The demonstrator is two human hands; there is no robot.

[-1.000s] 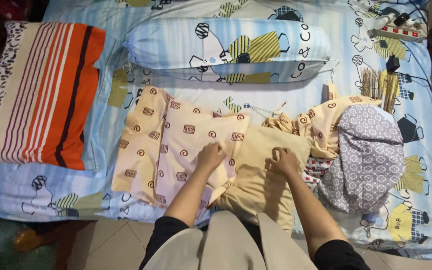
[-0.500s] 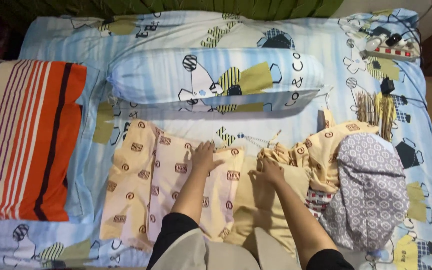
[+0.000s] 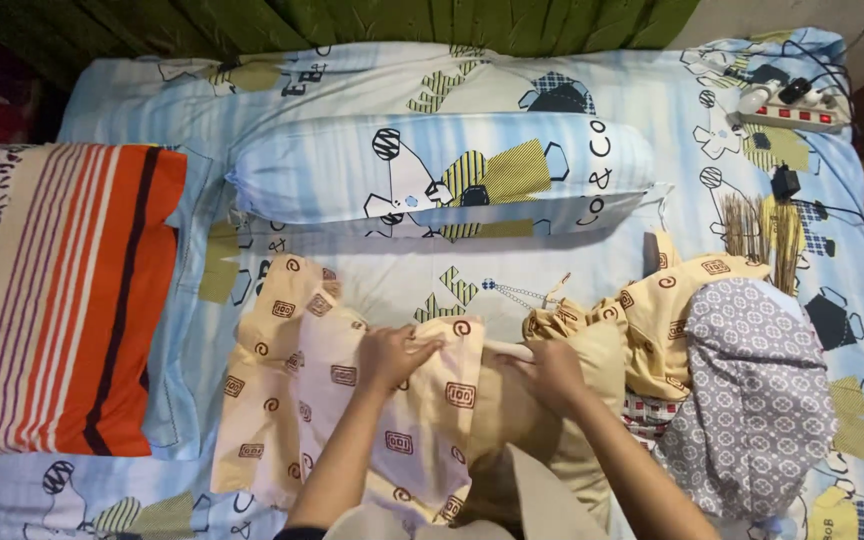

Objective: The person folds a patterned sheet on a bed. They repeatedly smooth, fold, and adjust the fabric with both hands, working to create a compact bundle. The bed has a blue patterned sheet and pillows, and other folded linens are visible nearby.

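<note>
A peach pillowcase [image 3: 292, 390] printed with brown swirls and squares lies on the bed, partly drawn over a plain tan pillow [image 3: 512, 420]. My left hand [image 3: 389, 355] grips the pillowcase's upper edge, bunching the cloth. My right hand [image 3: 552, 372] is closed on the pillow's top corner beside the case's open edge. Both hands sit close together near the bed's front middle.
A blue patterned bolster [image 3: 442, 170] lies across the bed behind my hands. An orange striped pillow [image 3: 62, 290] is at the left. A heap of peach and grey patterned cloth [image 3: 742, 380] is at the right. A power strip [image 3: 797, 112] rests at the far right corner.
My hands went from lying flat on the pillowcase and pillow to gripping them. The pillowcase's top edge has been lifted and bunched towards the pillow.
</note>
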